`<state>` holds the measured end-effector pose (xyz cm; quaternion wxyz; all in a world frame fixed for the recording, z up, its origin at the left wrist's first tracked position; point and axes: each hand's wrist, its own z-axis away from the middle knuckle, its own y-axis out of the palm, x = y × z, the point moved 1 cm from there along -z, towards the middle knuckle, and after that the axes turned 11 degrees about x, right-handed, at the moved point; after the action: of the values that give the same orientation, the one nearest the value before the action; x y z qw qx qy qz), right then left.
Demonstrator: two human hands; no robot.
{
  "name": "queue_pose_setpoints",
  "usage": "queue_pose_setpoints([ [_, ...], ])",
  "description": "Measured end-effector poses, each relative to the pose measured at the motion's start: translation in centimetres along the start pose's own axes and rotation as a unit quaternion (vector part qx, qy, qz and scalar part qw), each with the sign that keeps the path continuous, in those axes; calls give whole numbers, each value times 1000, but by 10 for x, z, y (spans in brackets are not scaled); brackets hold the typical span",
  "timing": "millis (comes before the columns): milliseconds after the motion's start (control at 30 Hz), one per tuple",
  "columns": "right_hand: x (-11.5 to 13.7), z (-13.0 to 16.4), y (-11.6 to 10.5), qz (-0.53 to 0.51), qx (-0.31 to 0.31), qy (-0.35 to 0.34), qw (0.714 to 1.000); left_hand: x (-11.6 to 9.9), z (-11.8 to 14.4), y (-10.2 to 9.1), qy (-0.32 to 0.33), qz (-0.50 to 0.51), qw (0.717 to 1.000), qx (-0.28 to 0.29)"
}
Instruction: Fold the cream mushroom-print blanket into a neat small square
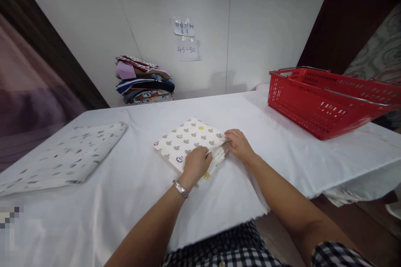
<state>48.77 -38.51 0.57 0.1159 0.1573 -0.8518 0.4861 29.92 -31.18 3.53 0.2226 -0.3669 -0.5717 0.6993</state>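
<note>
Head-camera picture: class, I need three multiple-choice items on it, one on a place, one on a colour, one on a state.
1. Where does the stack of folded clothes sit?
A. in the basket
B. at the table's far edge by the wall
C. on the floor

2. What colour is the basket?
A. red
B. blue
C. green

3. What state is the patterned cloth under the hands in?
A. crumpled in a ball
B. hanging off the table
C. folded flat

Answers: 1 B, the stack stands against the white wall. 2 A, its plastic mesh is red. 3 C, the left hand and right hand pinch its layered edge with their fingers.
</note>
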Motion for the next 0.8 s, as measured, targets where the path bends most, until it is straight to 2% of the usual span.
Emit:
queue_pose_setpoints([
  [133,-12,3,3,-71,-85,61,992,2,-1,-1,-16,34,999,1],
  [267,-26,6,3,-109,-105,107,983,3,-1,0,-15,55,998,-13],
  [367,-29,7,2,-129,-80,99,983,2,-1,0,-13,64,998,-12],
  [533,-29,8,7,-132,22,102,986,0,1,0,-5,58,998,-14],
  [800,-30,7,15,-163,-17,152,975,2,0,4,19,81,996,-21],
])
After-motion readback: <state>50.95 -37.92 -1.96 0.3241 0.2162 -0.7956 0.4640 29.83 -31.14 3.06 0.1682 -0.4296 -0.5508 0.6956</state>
